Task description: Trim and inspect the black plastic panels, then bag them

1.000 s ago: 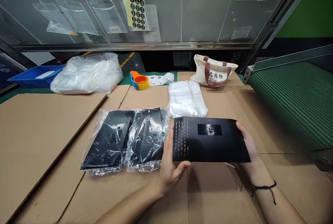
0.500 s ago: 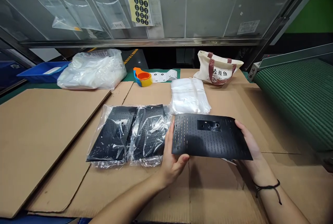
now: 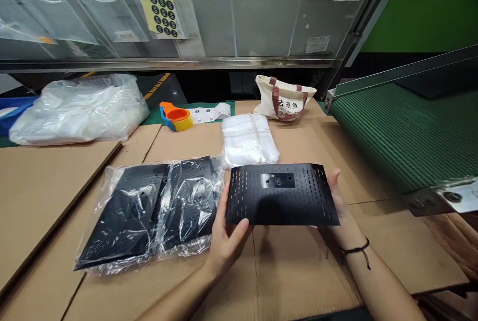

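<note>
A black perforated panel (image 3: 284,201) is held up above the cardboard, a small glossy rectangle with holes near its upper edge. My left hand (image 3: 227,241) grips its left end, thumb on the front face. At its right end, my right hand (image 3: 341,211) holds the panel from the side and behind; the thumb points up and the other fingers are hidden. To the left lie two clear bags with black panels inside, one farther left (image 3: 127,211) and one beside my left hand (image 3: 190,201). Behind the held panel sits a stack of clear bags (image 3: 248,139).
Cardboard (image 3: 291,261) covers the table. At the back are a large plastic bag (image 3: 80,107), a tape roll holder (image 3: 177,118) and a cloth bag (image 3: 286,98). A green conveyor (image 3: 407,132) stands right. A raised cardboard sheet (image 3: 45,181) lies left.
The camera view has turned to the right, shifting the table items leftward. The held panel is tilted a little differently and both hands still hold it. More of the conveyor's end shows.
</note>
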A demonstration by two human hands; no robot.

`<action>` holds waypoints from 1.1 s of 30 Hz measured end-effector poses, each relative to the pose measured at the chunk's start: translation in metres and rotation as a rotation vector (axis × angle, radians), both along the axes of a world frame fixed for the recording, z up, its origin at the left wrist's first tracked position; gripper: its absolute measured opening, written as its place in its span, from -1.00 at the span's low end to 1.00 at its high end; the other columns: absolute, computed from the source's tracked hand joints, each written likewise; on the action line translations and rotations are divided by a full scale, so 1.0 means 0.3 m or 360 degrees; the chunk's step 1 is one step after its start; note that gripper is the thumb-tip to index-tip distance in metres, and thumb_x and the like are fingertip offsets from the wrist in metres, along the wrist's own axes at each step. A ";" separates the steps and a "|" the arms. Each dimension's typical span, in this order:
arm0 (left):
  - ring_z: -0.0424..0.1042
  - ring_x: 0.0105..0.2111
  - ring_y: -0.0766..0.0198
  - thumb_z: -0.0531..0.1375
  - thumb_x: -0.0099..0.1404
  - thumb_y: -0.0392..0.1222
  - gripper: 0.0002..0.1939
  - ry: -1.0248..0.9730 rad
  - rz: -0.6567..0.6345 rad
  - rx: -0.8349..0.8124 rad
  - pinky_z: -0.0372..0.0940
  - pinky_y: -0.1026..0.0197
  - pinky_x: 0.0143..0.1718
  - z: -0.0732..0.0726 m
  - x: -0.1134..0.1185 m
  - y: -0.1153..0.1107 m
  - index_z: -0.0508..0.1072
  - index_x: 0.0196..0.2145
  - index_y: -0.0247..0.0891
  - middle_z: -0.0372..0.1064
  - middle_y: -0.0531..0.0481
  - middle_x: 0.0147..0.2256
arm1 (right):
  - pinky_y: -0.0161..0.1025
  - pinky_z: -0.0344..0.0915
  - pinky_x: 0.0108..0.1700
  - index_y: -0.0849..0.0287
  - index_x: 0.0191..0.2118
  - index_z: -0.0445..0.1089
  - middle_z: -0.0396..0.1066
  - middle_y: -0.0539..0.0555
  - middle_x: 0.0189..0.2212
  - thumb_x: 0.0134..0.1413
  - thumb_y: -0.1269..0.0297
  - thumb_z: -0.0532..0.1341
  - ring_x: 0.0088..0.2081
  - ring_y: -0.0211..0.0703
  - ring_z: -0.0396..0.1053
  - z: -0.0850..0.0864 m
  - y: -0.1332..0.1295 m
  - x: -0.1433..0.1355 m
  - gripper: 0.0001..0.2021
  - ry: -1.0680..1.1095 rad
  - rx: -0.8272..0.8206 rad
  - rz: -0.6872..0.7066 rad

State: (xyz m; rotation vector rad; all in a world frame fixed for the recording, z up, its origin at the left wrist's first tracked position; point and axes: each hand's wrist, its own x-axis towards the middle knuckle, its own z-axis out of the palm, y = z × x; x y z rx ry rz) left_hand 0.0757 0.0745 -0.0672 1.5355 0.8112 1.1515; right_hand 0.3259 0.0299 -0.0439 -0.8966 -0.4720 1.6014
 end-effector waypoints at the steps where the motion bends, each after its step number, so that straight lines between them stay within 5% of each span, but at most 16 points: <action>1: -0.17 0.36 -0.01 0.20 0.30 -0.07 -0.28 0.0024 -0.0012 0.0019 -0.23 -0.07 0.37 0.006 -0.001 -0.001 0.02 0.34 0.00 -0.11 0.01 0.37 | 0.11 0.34 0.09 0.15 -0.23 0.52 0.55 0.23 -0.14 -0.35 -0.54 0.18 0.08 0.23 0.39 0.001 0.000 0.004 -0.18 -0.0017 0.0009 0.0019; 8: -0.15 0.36 0.05 0.23 0.29 -0.17 -0.21 0.0162 0.0173 0.0058 -0.17 -0.02 0.36 0.004 0.006 -0.030 -0.08 0.35 0.10 -0.13 0.04 0.37 | 0.03 0.41 0.00 0.17 -0.33 0.51 0.57 0.18 -0.28 -0.30 -0.30 0.38 -0.06 0.18 0.48 -0.028 0.038 0.016 -0.41 -0.0364 0.0054 -0.0257; 11: -0.14 0.36 0.06 0.23 0.29 -0.20 -0.18 0.0218 0.0255 0.0198 -0.19 -0.01 0.36 -0.012 0.004 -0.039 -0.12 0.36 0.09 -0.10 0.01 0.37 | -0.03 0.44 -0.09 0.19 -0.32 0.49 0.57 0.17 -0.30 -0.38 -0.17 0.48 -0.16 0.13 0.51 -0.040 0.050 0.018 -0.44 -0.0511 0.0109 -0.0216; 17: -0.07 0.35 0.08 0.20 0.30 -0.27 -0.17 0.0304 0.0239 0.0483 -0.14 0.03 0.36 -0.053 -0.006 -0.042 -0.16 0.37 -0.01 -0.07 -0.07 0.35 | -0.22 0.41 -0.18 0.11 -0.05 0.43 0.54 0.06 -0.21 -0.36 0.11 0.53 -0.20 -0.07 0.48 -0.020 0.037 0.033 -0.36 -0.0732 0.0252 -0.0151; 21: 0.01 0.32 0.05 0.18 0.29 -0.33 -0.14 0.0380 0.0252 0.0832 -0.05 -0.05 0.33 -0.051 0.001 -0.034 -0.20 0.37 -0.01 -0.03 -0.11 0.33 | -0.23 0.40 -0.23 0.13 -0.25 0.47 0.52 0.01 -0.40 -0.37 0.17 0.54 -0.29 -0.09 0.48 -0.032 0.047 0.049 -0.55 -0.0905 0.0373 -0.0186; 25: -0.23 0.36 -0.12 0.28 0.18 -0.29 -0.01 0.0635 0.0359 0.1135 -0.19 -0.20 0.33 -0.009 0.004 -0.033 -0.22 0.38 -0.12 -0.30 -0.14 0.39 | -0.05 0.37 -0.03 0.06 -0.36 0.47 0.52 0.03 -0.44 -0.24 0.11 0.48 -0.16 0.02 0.48 -0.036 0.062 0.048 -0.71 -0.1178 0.0671 -0.0533; 33: -0.44 0.38 -0.14 0.23 0.24 0.06 0.04 0.0308 0.0028 0.0407 -0.31 -0.23 0.35 -0.046 -0.011 -0.055 -0.43 0.38 -0.10 -0.53 -0.12 0.41 | 0.05 0.14 0.24 -0.06 -0.05 0.45 0.44 0.06 0.05 0.12 0.31 0.24 0.14 -0.03 0.31 -0.031 0.037 0.004 -0.73 -0.1787 0.1035 -0.0920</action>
